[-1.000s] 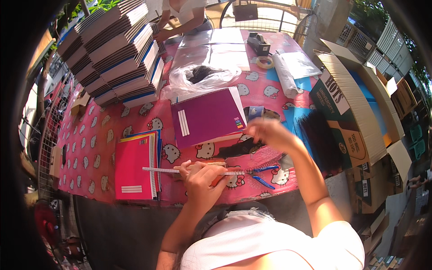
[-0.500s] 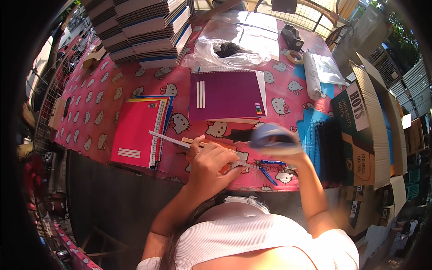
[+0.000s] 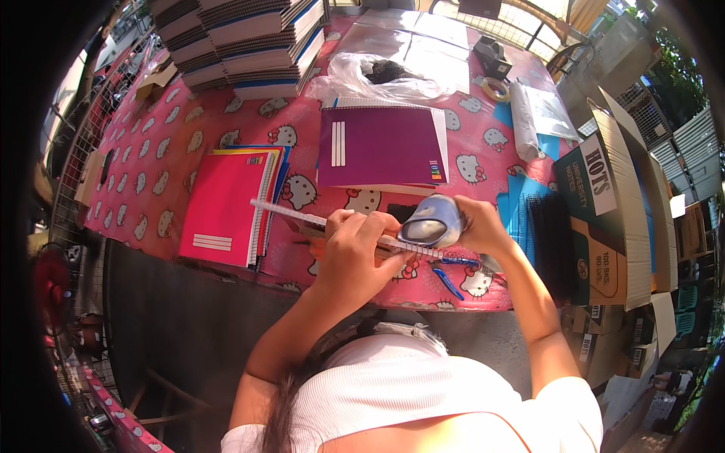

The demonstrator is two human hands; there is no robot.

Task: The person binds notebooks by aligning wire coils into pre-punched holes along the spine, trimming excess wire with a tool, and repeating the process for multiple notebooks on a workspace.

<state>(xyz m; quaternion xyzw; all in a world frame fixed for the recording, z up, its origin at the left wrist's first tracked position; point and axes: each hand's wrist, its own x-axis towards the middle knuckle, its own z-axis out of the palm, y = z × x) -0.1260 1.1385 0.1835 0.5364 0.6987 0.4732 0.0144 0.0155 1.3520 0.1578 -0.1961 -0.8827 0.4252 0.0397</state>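
Note:
My left hand (image 3: 355, 245) grips a thin notebook (image 3: 291, 212) stood nearly on edge, its long edge running from left to lower right. A wire coil (image 3: 461, 261) shows along the right end of that edge. In my right hand (image 3: 483, 225) is a blue, hollow, cup-like object (image 3: 447, 213), its wide mouth tilted towards me and down to the left. Its rim is at the notebook's edge, just right of my left fingers; whether they touch I cannot tell. Blue-handled pliers (image 3: 451, 284) lie on the table below the coil.
Spiral notebooks with a pink cover (image 3: 226, 208) lie left, purple-covered ones (image 3: 381, 147) ahead. Tall notebook stacks (image 3: 264, 53) stand far left. At right are black coils (image 3: 550, 245), blue sheets (image 3: 513, 200) and an open carton (image 3: 596, 219). A tape roll (image 3: 495, 90) lies behind on the pink patterned tablecloth (image 3: 143, 181).
My right hand has brought the blue cup-like object left and tilted its mouth towards the notebook's edge. My left hand keeps hold of the notebook, and the view has shifted slightly.

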